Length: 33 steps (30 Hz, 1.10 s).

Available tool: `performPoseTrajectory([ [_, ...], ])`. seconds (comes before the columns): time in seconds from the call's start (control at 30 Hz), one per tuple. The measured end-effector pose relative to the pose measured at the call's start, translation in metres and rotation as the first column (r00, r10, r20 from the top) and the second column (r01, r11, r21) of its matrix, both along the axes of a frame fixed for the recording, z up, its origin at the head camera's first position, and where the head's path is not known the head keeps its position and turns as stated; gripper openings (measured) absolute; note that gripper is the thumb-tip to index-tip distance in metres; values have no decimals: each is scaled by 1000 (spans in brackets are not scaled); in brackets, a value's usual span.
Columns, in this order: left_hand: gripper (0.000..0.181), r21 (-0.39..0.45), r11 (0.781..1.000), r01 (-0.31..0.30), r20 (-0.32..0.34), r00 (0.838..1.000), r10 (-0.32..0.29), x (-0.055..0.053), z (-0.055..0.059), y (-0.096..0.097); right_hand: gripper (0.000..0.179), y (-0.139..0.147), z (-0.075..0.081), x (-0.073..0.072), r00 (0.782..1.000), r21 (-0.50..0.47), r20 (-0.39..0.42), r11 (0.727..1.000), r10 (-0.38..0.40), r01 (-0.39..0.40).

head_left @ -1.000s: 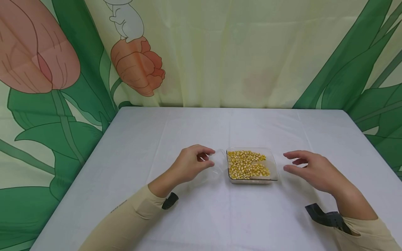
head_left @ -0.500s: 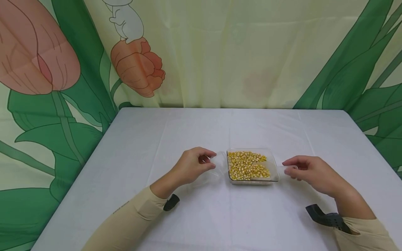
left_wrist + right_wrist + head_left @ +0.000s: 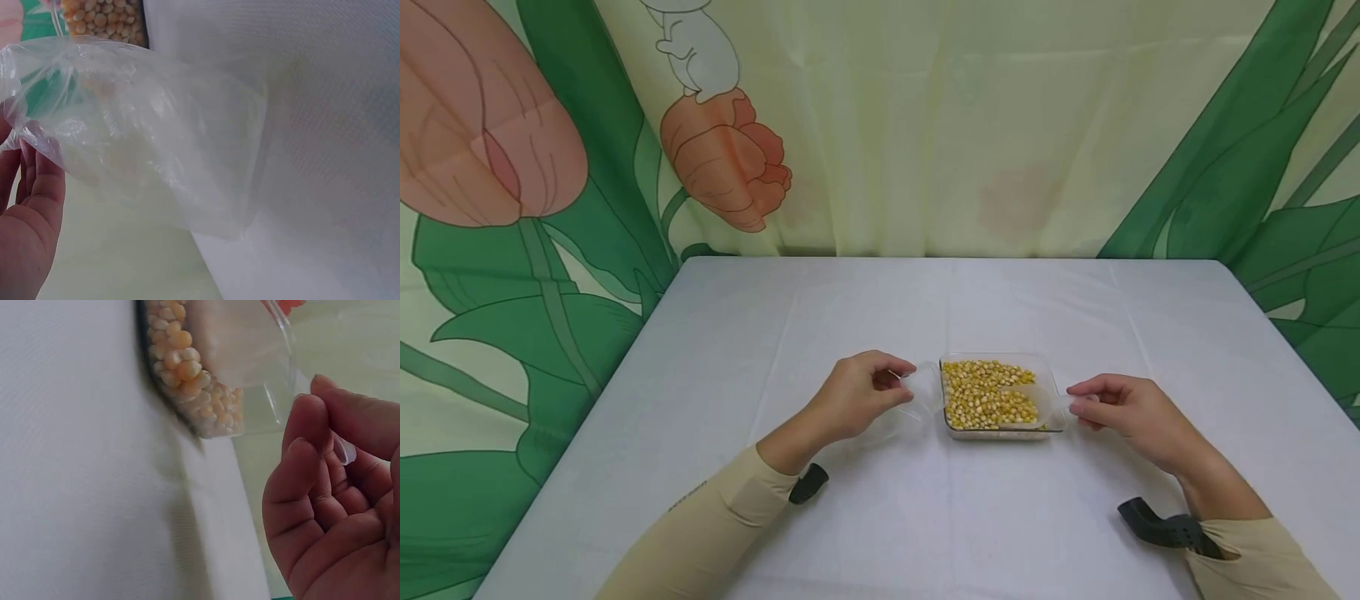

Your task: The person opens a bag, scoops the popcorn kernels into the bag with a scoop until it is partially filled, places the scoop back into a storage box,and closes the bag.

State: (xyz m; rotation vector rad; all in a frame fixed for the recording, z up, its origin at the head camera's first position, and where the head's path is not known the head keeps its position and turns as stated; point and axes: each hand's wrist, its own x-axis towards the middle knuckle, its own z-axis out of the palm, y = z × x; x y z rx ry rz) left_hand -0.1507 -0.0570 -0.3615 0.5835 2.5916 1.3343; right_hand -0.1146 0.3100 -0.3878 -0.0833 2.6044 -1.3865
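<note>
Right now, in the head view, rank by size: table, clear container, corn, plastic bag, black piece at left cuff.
1. Table
2. Clear container
3. Corn and plastic bag: too close to rank, the bag's edges being faint
4. Black piece at left cuff

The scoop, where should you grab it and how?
Probably pinch the scoop by its handle, coming from the right: the thin handle sticks out over the right side of the box, while the wide end sits by the corn. The right hand pinches there.

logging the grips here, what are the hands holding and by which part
Left hand: the bag, by its edge. Right hand: the scoop, by its handle.
</note>
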Motion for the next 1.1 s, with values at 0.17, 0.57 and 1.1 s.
performPoseTrajectory([
  [0.17, 28, 13, 1000, 6, 8, 1000, -6, -1, 0, 0, 35, -1, -3, -1, 1000, -37, 8, 999, -19, 19],
  [0.57, 28, 19, 1000, 1, 24, 1000, -2, 0, 1, -1, 35, 2, -10, -2, 999, -215, 14, 976, -43, 45],
  [1.1, 27, 24, 1000, 1, 12, 1000, -1, 0, 1, -1, 14, 11, -16, -4, 995, -437, 71, 895, -72, 95],
])
